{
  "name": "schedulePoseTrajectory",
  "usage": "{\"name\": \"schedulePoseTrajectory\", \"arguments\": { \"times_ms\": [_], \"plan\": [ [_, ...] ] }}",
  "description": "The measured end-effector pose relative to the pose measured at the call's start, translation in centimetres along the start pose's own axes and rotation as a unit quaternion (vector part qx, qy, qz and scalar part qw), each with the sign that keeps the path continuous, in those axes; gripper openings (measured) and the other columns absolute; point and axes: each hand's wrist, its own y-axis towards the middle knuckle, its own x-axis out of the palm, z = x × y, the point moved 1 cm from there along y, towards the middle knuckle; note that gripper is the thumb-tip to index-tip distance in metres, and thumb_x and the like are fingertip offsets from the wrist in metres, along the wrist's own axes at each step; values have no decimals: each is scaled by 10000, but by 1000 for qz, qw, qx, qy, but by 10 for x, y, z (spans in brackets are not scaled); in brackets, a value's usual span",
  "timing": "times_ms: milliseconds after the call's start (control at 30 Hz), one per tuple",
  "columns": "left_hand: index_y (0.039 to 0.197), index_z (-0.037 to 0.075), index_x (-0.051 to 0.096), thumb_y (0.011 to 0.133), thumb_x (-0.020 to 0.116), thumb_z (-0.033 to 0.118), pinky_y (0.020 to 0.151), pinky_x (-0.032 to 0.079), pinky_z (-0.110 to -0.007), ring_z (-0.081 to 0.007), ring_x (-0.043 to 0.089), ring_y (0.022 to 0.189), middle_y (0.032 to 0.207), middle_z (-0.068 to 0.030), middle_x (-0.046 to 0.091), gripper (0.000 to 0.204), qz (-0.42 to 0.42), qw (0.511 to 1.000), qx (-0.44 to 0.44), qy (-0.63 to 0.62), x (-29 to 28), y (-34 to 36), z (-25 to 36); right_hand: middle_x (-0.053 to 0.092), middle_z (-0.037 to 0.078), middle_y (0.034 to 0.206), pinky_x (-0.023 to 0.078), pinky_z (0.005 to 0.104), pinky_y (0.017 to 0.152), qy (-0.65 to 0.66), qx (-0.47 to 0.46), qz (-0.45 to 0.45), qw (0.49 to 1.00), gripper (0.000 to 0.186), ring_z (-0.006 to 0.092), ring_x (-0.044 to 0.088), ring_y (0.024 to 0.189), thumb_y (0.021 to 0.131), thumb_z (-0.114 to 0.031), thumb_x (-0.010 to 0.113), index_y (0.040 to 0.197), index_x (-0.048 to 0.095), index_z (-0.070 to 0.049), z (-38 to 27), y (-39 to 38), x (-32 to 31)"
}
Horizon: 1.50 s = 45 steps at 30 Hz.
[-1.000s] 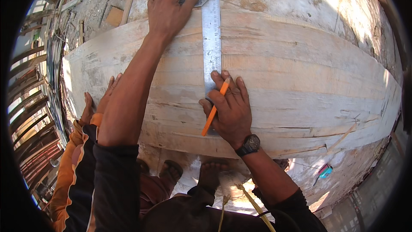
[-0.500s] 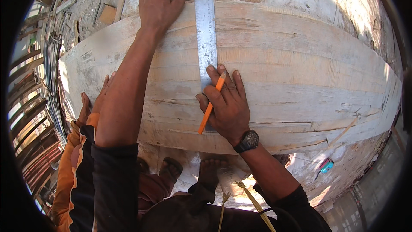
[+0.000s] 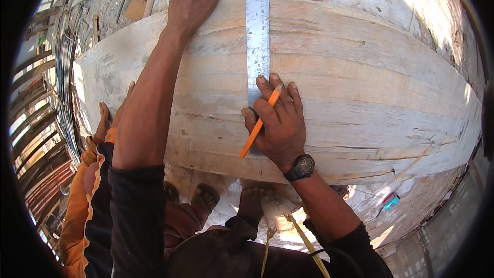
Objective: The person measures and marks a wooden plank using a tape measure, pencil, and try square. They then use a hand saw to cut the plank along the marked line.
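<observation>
A metal carpenter's square (image 3: 258, 25) lies across a long plywood board (image 3: 350, 82), its ruled blade running from the far edge toward me. My left hand (image 3: 193, 2) is closed round the square's stock at the board's far edge. Over the lower blade, my right hand (image 3: 280, 123) holds an orange carpenter's pencil (image 3: 260, 122) between thumb and fingers, its tip pointing away from me. Those fingertips rest on or beside the blade. The blade's near end is mostly hidden under the right hand. A black watch (image 3: 301, 167) is on my right wrist.
Another person's hands (image 3: 106, 121) rest on the board's left end, beside my left arm. A turquoise tape measure (image 3: 390, 201) lies on the floor at the near right. Wooden slats (image 3: 33, 103) stand at left, with scrap wood (image 3: 135, 7) beyond the board.
The square has shifted a little to the right along the board, both my hands moving with it. The pencil stays in my right hand.
</observation>
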Motion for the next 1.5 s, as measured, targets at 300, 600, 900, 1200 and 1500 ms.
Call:
{"name": "schedulePoseTrajectory", "arguments": {
  "times_ms": [300, 600, 900, 1200, 1500],
  "plan": [
    [1183, 87, 749, 1033, 575, 495, 901, 514, -374, -241, 656, 991, 1036, -94, 677, 468, 3, 998, 44, 41, -1, 0, 1, 651, 100, 1397, 316, 540, 1209, -9, -13, -11, 1000, 160, 310, 498, 1419, 944, -253, 711, 980, 614, -131, 0, -2, -1],
    [1171, 75, 749, 1034, 574, 480, 935, 499, -385, -256, 641, 1029, 1045, -104, 677, 462, 25, 997, 38, 61, 4, -2, 5, 629, 103, 1427, 309, 542, 1214, -19, -20, -19, 999, 303, 306, 477, 1438, 908, -377, 756, 1016, 619, -130, 2, -3, 1],
    [1143, 52, 754, 1033, 588, 455, 925, 496, -371, -253, 640, 1027, 1036, -103, 688, 449, 53, 994, 60, 70, 7, 0, -8, 612, 104, 1447, 303, 538, 1223, -19, -27, -30, 999, 279, 270, 477, 1444, 924, -361, 736, 1031, 624, -128, 1, -3, 1],
    [1151, 57, 752, 1038, 578, 450, 931, 488, -366, -254, 634, 1026, 1030, -98, 681, 444, 46, 995, 59, 72, 7, 0, -9, 617, 105, 1442, 295, 534, 1228, -16, -18, -32, 999, 255, 285, 473, 1446, 936, -349, 725, 1016, 633, -124, 0, -2, 2],
    [1158, 69, 749, 1037, 580, 449, 940, 486, -366, -250, 626, 1043, 1033, -92, 681, 433, 12, 997, 45, 61, 1, 1, 5, 636, 110, 1415, 306, 532, 1221, 0, -15, -23, 1000, 211, 295, 486, 1434, 944, -302, 721, 998, 642, -115, 1, -2, 2]
  ]
}}
